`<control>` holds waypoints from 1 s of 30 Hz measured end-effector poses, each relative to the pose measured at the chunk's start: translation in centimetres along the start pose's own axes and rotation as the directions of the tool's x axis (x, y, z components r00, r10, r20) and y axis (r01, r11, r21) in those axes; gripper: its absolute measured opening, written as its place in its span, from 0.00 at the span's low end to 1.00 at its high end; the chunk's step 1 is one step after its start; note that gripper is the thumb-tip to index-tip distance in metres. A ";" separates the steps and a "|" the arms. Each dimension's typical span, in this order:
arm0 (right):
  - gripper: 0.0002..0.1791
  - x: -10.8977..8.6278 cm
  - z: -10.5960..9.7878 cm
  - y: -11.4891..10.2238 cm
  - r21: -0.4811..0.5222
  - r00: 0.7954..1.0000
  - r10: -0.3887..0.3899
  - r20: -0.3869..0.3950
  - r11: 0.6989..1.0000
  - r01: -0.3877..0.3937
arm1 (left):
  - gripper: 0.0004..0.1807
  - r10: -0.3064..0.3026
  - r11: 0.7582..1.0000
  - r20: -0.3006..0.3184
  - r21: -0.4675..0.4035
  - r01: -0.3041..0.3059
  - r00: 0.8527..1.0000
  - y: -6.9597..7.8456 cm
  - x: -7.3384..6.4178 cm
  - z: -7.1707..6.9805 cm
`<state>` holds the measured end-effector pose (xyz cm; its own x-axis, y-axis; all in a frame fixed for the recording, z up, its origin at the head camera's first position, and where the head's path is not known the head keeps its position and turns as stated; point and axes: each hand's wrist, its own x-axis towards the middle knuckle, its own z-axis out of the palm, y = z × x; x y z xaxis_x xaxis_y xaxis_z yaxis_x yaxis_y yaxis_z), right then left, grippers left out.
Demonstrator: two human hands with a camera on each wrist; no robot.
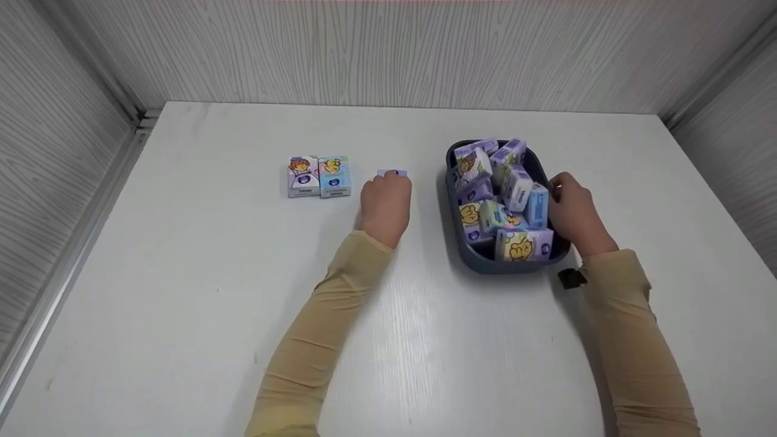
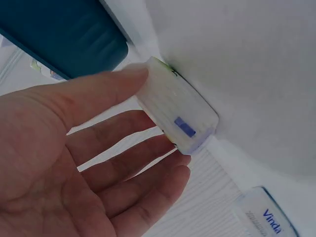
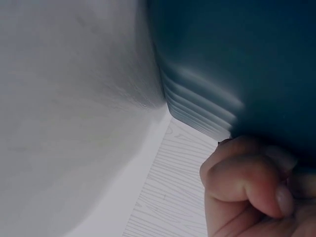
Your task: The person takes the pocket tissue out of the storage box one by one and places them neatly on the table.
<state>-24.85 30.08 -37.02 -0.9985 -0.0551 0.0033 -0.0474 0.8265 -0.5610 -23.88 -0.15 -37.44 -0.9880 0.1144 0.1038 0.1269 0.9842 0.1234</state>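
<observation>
On the white surface (image 1: 182, 273), the left hand (image 1: 385, 203) holds a small tissue pack (image 2: 177, 111) between thumb and fingers, its grip loosely pinched, just right of two packs (image 1: 318, 176) lying side by side. The right hand (image 1: 573, 212) rests against the right wall of the dark bin (image 1: 485, 258) full of packs, its fingers curled on the rim.

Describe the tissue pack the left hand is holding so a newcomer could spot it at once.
Start at the dark tray full of packs on the white table, then look left to the two packs lying side by side. Between them, the left hand pinches a pale pack with a purple tab; it alone is held, apart from the pair.
</observation>
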 end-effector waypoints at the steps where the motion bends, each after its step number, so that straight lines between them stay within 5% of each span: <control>1: 0.20 0.0 0.0 0.0 0.000 1.000 -0.001 0.000 1.000 0.001 | 0.11 -0.008 1.000 0.020 -0.008 0.008 1.000 -0.2 0.1 -0.1; 8: 0.20 0.0 0.1 0.0 -0.004 1.000 -0.006 -0.009 1.000 0.006 | 0.13 -0.078 0.994 0.083 -0.069 0.084 0.994 -1.8 0.7 -0.3; 20: 0.19 -0.1 0.1 0.0 0.002 1.000 -0.023 -0.019 1.000 0.023 | 0.13 -0.153 0.982 0.038 -0.108 0.156 0.987 -2.7 1.3 0.1; 30: 0.19 0.0 0.2 0.0 0.000 0.999 -0.036 -0.029 0.999 0.036 | 0.13 -0.123 0.985 0.025 -0.117 0.125 0.992 -2.4 1.0 -0.4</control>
<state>-24.80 29.95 -37.14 -0.9965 -0.0686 0.0477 -0.0836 0.8238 -0.5606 -25.11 -2.48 -37.22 -0.9980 -0.0041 0.0628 0.0118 0.9681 0.2503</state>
